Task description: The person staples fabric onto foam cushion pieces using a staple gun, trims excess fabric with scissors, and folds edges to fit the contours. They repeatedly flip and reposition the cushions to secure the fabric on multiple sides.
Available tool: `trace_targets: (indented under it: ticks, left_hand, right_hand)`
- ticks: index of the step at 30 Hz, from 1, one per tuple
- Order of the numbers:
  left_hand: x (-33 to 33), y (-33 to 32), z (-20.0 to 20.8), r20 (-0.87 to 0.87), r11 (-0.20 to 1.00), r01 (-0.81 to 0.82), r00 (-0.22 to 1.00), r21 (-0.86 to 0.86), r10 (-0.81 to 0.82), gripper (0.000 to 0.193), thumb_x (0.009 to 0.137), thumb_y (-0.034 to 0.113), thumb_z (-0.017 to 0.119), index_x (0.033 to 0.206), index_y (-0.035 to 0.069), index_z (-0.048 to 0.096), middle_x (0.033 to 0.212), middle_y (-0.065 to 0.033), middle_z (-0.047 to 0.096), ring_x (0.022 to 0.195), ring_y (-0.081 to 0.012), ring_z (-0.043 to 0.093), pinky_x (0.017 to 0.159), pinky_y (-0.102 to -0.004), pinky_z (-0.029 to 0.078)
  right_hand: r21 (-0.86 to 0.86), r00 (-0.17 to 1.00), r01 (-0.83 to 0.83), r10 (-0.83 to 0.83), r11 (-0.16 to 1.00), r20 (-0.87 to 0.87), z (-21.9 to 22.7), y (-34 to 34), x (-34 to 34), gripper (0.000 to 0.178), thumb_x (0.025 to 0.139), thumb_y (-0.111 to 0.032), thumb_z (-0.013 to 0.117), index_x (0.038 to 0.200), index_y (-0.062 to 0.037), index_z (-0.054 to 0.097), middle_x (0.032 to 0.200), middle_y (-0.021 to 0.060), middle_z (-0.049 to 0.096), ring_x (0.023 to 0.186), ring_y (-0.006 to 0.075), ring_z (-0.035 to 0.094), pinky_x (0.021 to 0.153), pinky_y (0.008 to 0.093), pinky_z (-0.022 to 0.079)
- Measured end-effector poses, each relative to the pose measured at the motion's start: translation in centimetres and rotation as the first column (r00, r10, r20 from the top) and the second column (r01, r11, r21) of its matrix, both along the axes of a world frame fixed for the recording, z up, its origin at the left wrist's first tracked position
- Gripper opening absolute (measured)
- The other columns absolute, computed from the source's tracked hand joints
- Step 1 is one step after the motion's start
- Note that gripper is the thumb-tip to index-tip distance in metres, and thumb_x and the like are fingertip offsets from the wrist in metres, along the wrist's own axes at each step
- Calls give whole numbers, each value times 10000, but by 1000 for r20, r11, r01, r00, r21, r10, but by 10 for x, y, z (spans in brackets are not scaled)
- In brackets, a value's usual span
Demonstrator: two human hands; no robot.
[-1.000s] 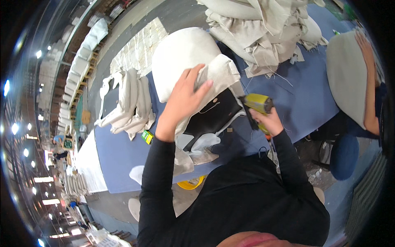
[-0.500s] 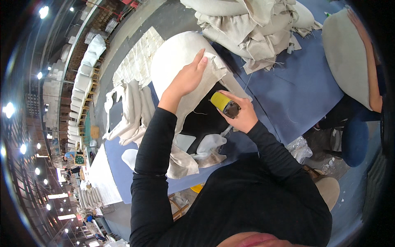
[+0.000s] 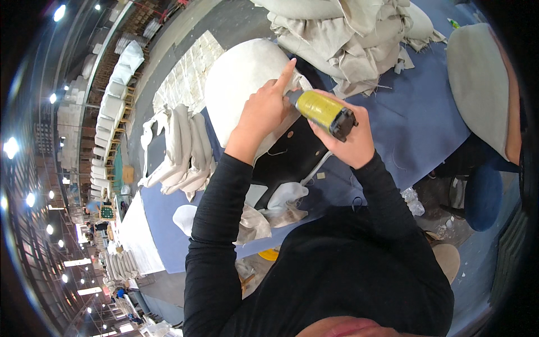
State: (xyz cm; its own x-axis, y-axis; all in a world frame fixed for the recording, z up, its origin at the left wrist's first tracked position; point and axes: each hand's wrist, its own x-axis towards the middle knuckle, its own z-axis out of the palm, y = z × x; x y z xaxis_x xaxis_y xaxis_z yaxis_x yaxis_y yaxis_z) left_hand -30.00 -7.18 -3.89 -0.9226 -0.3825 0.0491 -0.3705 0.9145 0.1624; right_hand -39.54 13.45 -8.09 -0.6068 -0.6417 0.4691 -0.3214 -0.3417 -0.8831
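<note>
Head view: yellow tool (image 3: pixel 325 112) between hands

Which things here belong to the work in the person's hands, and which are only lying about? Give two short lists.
In the work:
- left hand, pressing on the pale padded chair shell
- right hand, gripping the yellow power tool
- dark chair underside

Lying about:
- heap of grey fabric
- stacked fabric covers
- blue table
</note>
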Motion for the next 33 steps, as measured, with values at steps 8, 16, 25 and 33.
trace_targets:
  ticks: [8, 16, 25, 33]
  left_hand:
    - [-5, 4, -3, -63, 999, 0, 998, -38, -2, 807, 1030, 332, 693, 1742, 369, 315, 1079, -244, 745, 955, -485, 752, 851, -576, 607]
    - [-3, 12, 9, 19, 999, -36, 999, 9, 35, 804, 1042, 272, 664, 1753, 331, 293, 1131, -269, 757, 1038, -507, 732, 940, -557, 583]
    - [-2, -50, 30, 158, 751, -225, 974, 621, 161, 795, 1105, 640, 486, 1703, 119, 428, 1399, -336, 692, 1345, -474, 645, 1171, -491, 468]
    - [6, -16, 17, 151, 939, -155, 982, 307, 113, 716, 1184, 564, 310, 1688, 64, 410, 1450, -374, 632, 1301, -533, 641, 1163, -519, 471]
  right_hand:
    - [-58, 993, 113, -114, 992, -14, -32, -22, -19, 508, 833, -30, 852, 1328, -7, 743, 1099, 183, 831, 1017, 263, 833, 899, 324, 612]
    - [-26, 989, 138, -140, 990, -51, -34, -23, -16, 480, 838, -37, 835, 1309, -27, 746, 1095, 164, 830, 1006, 258, 832, 895, 332, 611]
    - [2, 994, 75, -75, 997, 82, -38, -20, -21, 417, 850, -49, 844, 1253, 28, 764, 1127, 146, 838, 1027, 194, 811, 947, 324, 589]
    - [-1, 995, 100, -100, 995, 21, -40, -28, -17, 427, 859, -53, 837, 1275, 11, 759, 1119, 139, 838, 1013, 213, 810, 947, 327, 591]
